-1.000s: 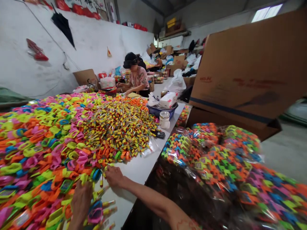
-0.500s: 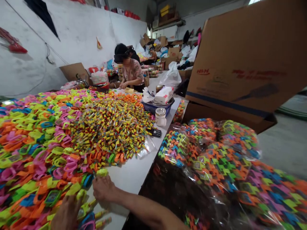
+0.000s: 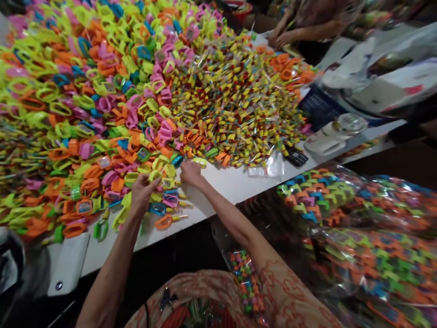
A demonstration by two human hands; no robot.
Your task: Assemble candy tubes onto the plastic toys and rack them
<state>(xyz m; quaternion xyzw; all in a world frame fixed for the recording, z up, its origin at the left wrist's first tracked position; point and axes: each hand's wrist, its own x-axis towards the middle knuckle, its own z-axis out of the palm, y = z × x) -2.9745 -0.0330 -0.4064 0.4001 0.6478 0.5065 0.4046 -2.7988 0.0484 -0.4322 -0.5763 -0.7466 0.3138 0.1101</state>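
Observation:
My left hand (image 3: 140,191) is at the near edge of a big heap of toy watches (image 3: 102,105) in yellow, orange, pink, blue and green plastic. Its thumb stands apart from the fingers, beside a yellow toy watch (image 3: 155,176). On the white tabletop (image 3: 221,182), my right hand (image 3: 191,174) is curled closed, its contents hidden. A yellow-green piece (image 3: 200,161) shows just beyond its knuckles, and a blue toy watch (image 3: 177,160) is to its left. Between my forearms lie several toy watches and small tubes, including an orange watch (image 3: 164,222).
A pile of small yellow-labelled tubes (image 3: 235,100) adjoins the watches. Rightward are a clear plastic bag (image 3: 268,166), black remote (image 3: 296,156), white mug (image 3: 324,139) and blue basket (image 3: 319,107). Filled bags (image 3: 385,255) sit below the table; a co-worker's hands (image 3: 282,36) are across it.
The view has tilted down, bringing both my forearms and the table's near edge into sight. My left thumb now shows apart from its fingers; my right hand stays curled near the yellow-green piece.

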